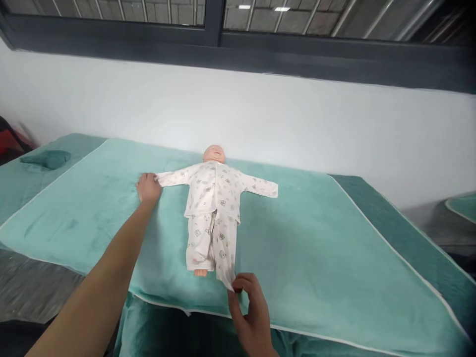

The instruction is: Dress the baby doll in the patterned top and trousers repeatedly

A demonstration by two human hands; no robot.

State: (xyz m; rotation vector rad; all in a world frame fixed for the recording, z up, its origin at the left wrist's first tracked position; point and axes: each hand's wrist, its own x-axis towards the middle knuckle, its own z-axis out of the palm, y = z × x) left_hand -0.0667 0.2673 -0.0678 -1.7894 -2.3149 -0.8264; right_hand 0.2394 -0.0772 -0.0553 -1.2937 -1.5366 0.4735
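A baby doll point(213, 154) lies on its back on a green padded bed, its head toward the wall. It wears a white patterned pajama top point(225, 183) with both sleeves spread wide, and matching pajama pants point(201, 243). One foot point(201, 272) pokes out below the left pant leg in view. My left hand point(148, 187) is closed at the cuff of the left-side sleeve. Between the thumb and forefinger of my right hand point(248, 307) the hem of the other pant leg is pinched and drawn slightly outward. No foot shows at that hem.
The green bed cover point(316, 263) has white piping and a face hole point(46, 158) at its left end. Behind it rise a white wall point(297, 124) and a dark window frame point(167, 47) with bars. A red and black object point(11, 139) stands at far left.
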